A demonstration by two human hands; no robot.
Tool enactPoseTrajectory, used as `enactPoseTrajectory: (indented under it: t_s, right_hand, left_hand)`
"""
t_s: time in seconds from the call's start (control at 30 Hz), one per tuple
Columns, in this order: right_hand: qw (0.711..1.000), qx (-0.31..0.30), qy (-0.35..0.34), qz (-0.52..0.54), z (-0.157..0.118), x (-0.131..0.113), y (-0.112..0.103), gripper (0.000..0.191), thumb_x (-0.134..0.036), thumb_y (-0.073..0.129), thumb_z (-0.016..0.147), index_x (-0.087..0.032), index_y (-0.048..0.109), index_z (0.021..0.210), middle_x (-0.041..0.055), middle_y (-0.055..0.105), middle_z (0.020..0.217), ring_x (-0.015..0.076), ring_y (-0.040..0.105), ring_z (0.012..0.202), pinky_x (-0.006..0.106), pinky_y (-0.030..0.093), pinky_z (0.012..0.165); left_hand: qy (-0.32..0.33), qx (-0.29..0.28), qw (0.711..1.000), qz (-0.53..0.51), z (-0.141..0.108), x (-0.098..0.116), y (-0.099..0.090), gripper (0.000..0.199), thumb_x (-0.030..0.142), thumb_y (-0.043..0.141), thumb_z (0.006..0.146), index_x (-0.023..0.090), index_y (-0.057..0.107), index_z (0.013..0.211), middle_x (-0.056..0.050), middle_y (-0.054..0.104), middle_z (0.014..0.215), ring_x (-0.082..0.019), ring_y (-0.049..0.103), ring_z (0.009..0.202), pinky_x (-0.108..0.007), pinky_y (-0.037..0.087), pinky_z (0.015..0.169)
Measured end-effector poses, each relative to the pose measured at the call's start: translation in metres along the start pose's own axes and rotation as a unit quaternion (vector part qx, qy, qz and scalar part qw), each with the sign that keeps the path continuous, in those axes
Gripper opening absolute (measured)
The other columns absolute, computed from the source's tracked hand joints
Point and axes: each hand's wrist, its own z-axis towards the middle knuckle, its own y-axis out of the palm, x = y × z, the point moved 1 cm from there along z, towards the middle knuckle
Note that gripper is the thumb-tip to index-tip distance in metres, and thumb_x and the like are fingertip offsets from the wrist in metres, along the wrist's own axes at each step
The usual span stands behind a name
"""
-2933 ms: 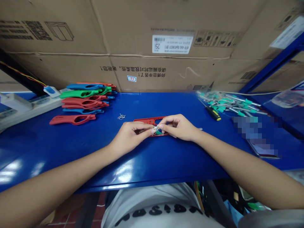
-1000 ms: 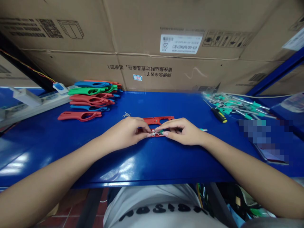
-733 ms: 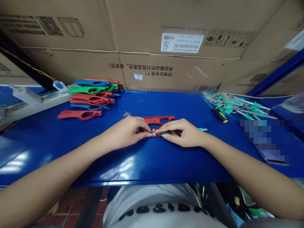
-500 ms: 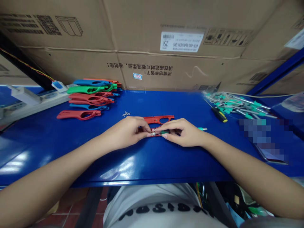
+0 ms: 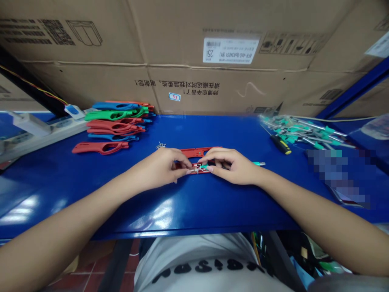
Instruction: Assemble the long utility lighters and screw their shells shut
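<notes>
A red lighter shell half [image 5: 200, 172] lies between my two hands, with a teal piece, thin wires and small metal parts inside it. My left hand [image 5: 164, 168] grips its left end between thumb and fingers. The fingers of my right hand [image 5: 234, 167] are closed around its right part, thumb on the near side and fingertips on the far side. Past my right hand sticks out a teal and metal rod end [image 5: 259, 164]. Just behind lies a second red shell half [image 5: 193, 153], partly covered by my right fingers. My fingers hide both ends of the held shell.
Small screws [image 5: 161, 144] are heaped behind my left hand. Coloured lighter shells [image 5: 112, 125] are stacked at the left, by a power strip [image 5: 57, 132]. At the right are metal rods with teal parts [image 5: 304, 129], a screwdriver [image 5: 281, 144] and a blurred-out flat device [image 5: 343, 182].
My right index finger has lifted and shifted over the rear shell half. More of the wires and teal piece inside the held shell now show. My left hand stays nearly still.
</notes>
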Motion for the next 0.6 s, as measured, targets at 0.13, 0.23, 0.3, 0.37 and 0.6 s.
enactPoseTrajectory:
  t_s: [0.13, 0.23, 0.3, 0.37, 0.6]
  right_hand:
    - [1.0, 0.001, 0.002, -0.001, -0.0002, 0.0008, 0.0004, 0.023, -0.019, 0.06, 0.093, -0.018, 0.071, 0.113, 0.0046, 0.065, 0.099, 0.005, 0.042, 0.056, 0.021, 0.039, 0.055]
    - [1.0, 0.0, 0.002, 0.0, 0.0005, 0.0014, 0.0002, 0.022, -0.02, 0.06, 0.093, -0.017, 0.071, 0.113, 0.0045, 0.065, 0.099, 0.005, 0.042, 0.056, 0.021, 0.039, 0.055]
    - [1.0, 0.002, 0.0, 0.001, 0.0009, 0.0015, -0.0001, 0.021, -0.021, 0.06, 0.093, -0.017, 0.071, 0.112, 0.0045, 0.065, 0.098, 0.005, 0.042, 0.056, 0.021, 0.039, 0.054]
    - [1.0, 0.003, 0.002, 0.0, 0.001, 0.0015, -0.0002, 0.021, -0.021, 0.06, 0.093, -0.016, 0.071, 0.111, 0.0046, 0.065, 0.097, 0.0051, 0.042, 0.056, 0.021, 0.039, 0.055]
    - [1.0, -0.008, -0.002, -0.025, -0.0005, -0.0002, 0.0025, 0.019, -0.02, 0.06, 0.093, -0.017, 0.072, 0.109, 0.0041, 0.061, 0.095, 0.0056, 0.044, 0.057, 0.022, 0.041, 0.056]
  left_hand:
    - [-0.003, 0.012, 1.0, 0.003, 0.001, -0.0003, 0.0006, 0.014, 0.028, 0.067, 0.088, 0.02, 0.076, 0.096, -0.002, 0.073, 0.091, -0.009, 0.061, 0.055, -0.023, 0.049, 0.061]
    - [-0.012, 0.017, 1.0, 0.015, 0.0017, 0.0003, 0.0002, 0.014, 0.028, 0.069, 0.086, 0.021, 0.077, 0.095, -0.002, 0.073, 0.09, -0.011, 0.062, 0.06, -0.024, 0.048, 0.063]
    - [-0.016, 0.018, 0.999, 0.021, 0.0015, 0.0002, -0.0004, 0.015, 0.029, 0.07, 0.085, 0.022, 0.078, 0.096, -0.003, 0.073, 0.091, -0.012, 0.063, 0.063, -0.024, 0.048, 0.064]
    - [-0.016, 0.018, 1.0, 0.02, 0.001, -0.0008, -0.0009, 0.015, 0.03, 0.071, 0.085, 0.023, 0.079, 0.096, -0.002, 0.073, 0.092, -0.013, 0.064, 0.066, -0.024, 0.048, 0.065]
    - [-0.005, 0.02, 1.0, 0.022, 0.0015, -0.0019, -0.0002, 0.016, 0.031, 0.072, 0.085, 0.024, 0.079, 0.097, -0.003, 0.074, 0.091, -0.014, 0.066, 0.069, -0.025, 0.048, 0.067]
